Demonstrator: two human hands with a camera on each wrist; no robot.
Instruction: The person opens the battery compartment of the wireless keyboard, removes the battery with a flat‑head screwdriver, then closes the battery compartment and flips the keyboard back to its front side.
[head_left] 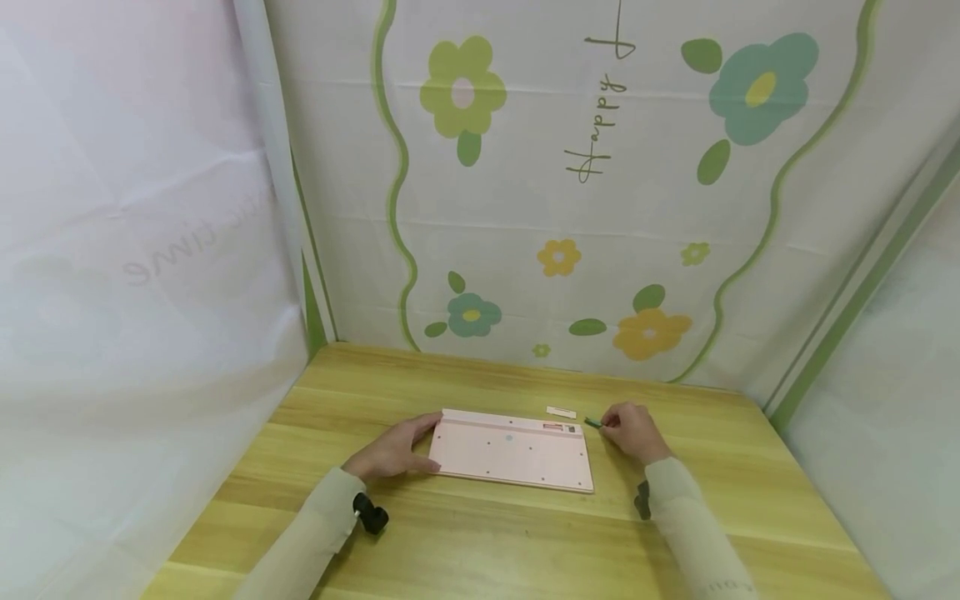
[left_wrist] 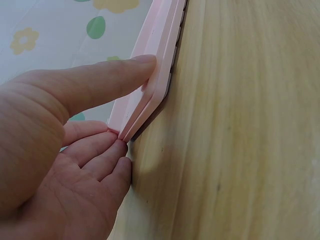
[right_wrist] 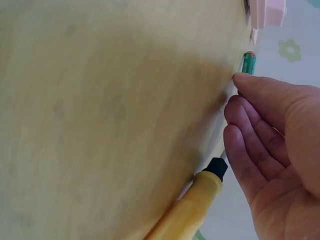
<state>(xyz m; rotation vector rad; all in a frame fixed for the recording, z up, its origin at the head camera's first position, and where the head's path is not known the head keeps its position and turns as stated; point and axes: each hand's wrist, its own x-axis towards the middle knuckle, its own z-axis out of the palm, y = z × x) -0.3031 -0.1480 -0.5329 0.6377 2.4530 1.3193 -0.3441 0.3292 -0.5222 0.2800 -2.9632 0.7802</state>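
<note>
A pink keyboard (head_left: 510, 454) lies face down on the wooden table, its underside dotted with small screws. At its left end my left hand (head_left: 390, 450) grips the two long edges between thumb and fingers; the left wrist view shows the thumb on the pink keyboard edge (left_wrist: 159, 65). An uncovered battery compartment (head_left: 553, 427) with a reddish detail shows near the far right corner. Just beyond it lies a small pale cover (head_left: 561, 412). My right hand (head_left: 633, 429) pinches a green battery (right_wrist: 248, 64) beside that corner, between thumb and fingertips.
In the right wrist view a yellow-handled tool (right_wrist: 192, 202) with a black collar, resembling a screwdriver, lies past the right hand. The wooden table (head_left: 465, 542) ends at a flower-printed curtain (head_left: 510, 200) behind, with white cloth (head_left: 135, 350) at the left.
</note>
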